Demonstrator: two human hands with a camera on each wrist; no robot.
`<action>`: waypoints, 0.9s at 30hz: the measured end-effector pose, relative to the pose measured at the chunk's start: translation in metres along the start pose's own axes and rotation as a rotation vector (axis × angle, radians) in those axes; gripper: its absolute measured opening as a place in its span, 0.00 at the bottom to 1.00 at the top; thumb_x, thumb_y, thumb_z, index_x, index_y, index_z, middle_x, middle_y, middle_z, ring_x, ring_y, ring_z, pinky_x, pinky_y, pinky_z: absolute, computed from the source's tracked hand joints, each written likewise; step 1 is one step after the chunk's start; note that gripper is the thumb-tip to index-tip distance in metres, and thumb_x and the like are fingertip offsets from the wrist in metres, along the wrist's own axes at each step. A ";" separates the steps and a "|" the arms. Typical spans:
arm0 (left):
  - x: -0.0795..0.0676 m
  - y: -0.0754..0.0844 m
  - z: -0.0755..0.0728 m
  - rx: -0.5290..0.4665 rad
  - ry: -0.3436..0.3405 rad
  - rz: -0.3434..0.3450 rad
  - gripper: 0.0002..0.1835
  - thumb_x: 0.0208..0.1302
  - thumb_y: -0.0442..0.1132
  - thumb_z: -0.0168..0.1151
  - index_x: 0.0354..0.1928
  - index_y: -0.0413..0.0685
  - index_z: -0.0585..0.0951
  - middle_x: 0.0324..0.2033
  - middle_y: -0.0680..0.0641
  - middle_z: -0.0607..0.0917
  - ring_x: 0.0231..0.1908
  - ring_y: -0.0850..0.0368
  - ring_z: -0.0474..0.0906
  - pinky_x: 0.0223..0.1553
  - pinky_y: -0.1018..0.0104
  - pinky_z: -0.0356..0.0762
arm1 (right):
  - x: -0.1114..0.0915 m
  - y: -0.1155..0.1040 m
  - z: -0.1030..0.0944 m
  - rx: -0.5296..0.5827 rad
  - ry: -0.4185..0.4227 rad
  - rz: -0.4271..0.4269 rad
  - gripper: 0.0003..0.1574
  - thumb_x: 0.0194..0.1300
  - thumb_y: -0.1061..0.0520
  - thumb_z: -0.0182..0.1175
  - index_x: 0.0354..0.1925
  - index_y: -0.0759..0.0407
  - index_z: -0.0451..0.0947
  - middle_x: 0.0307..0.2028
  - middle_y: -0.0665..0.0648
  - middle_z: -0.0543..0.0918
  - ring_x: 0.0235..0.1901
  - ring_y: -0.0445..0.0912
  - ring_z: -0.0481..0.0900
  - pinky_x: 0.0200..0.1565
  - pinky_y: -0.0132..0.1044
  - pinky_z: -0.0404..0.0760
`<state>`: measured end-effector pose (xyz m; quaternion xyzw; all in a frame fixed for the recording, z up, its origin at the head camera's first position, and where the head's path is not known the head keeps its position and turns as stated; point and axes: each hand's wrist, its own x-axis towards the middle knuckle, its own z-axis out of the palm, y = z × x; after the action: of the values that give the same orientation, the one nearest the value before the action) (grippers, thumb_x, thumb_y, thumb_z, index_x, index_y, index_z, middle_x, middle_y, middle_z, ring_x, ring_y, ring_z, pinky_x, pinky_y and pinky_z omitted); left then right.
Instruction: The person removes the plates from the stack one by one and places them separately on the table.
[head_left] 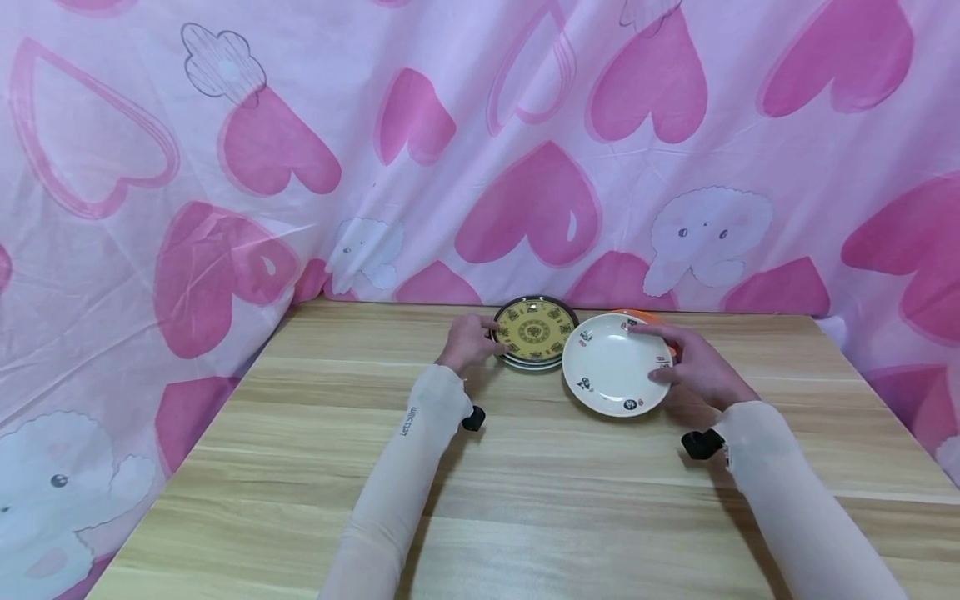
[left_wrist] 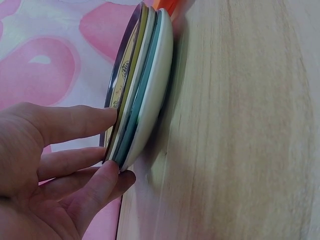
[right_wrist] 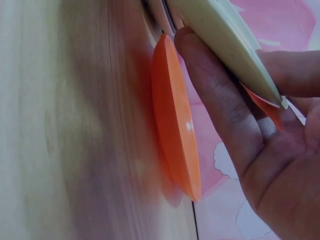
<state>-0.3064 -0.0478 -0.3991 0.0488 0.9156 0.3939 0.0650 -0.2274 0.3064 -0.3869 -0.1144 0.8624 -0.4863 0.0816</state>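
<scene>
Head | yellow plate (head_left: 534,327) tops stack (head_left: 528,365) | white plate (head_left: 617,364) partly hides orange dish (head_left: 645,317)

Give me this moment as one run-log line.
left hand: touches edge of plate stack | right hand: holds white plate raised | orange dish: on table, partly hidden by white plate in head view

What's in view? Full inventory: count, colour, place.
Yellow plate: one, yellow with dark rim, topping the plate stack
Lower plates: at least two, teal and off-white, beneath it
White plate: one, white with small motifs, raised off the table
Orange dish: at least one, orange, on the table
Table: one, light wood-grain, underneath
Curtain: pink hearts, behind
Wrist devices: two, black, one per wrist
Sleeves: two, pale, on forearms
Left hand: one, gripping stack rim
Right hand: one, holding white plate
</scene>
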 end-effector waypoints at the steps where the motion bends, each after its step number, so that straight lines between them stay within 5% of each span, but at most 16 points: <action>1: 0.000 0.000 0.000 -0.002 0.000 -0.004 0.29 0.52 0.39 0.78 0.58 0.44 0.82 0.65 0.40 0.79 0.69 0.41 0.69 0.74 0.49 0.65 | 0.000 0.001 0.000 -0.001 -0.002 -0.002 0.51 0.54 0.74 0.65 0.74 0.53 0.64 0.76 0.66 0.59 0.60 0.61 0.72 0.45 0.28 0.85; 12: 0.000 0.000 0.001 -0.011 -0.005 -0.004 0.30 0.53 0.37 0.77 0.60 0.43 0.81 0.65 0.42 0.79 0.68 0.43 0.70 0.71 0.52 0.70 | -0.008 0.006 -0.004 -0.039 -0.018 0.075 0.50 0.57 0.69 0.67 0.74 0.48 0.64 0.75 0.68 0.59 0.62 0.64 0.69 0.47 0.32 0.87; 27: -0.001 0.000 0.001 -0.030 -0.004 -0.021 0.29 0.53 0.37 0.76 0.60 0.44 0.81 0.67 0.42 0.78 0.68 0.43 0.70 0.70 0.53 0.71 | -0.017 0.012 -0.009 -0.097 -0.043 0.073 0.50 0.57 0.68 0.67 0.75 0.51 0.63 0.76 0.69 0.58 0.65 0.64 0.67 0.47 0.20 0.77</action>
<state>-0.3055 -0.0467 -0.3999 0.0388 0.9100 0.4065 0.0718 -0.2152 0.3244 -0.3924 -0.0972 0.8867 -0.4380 0.1120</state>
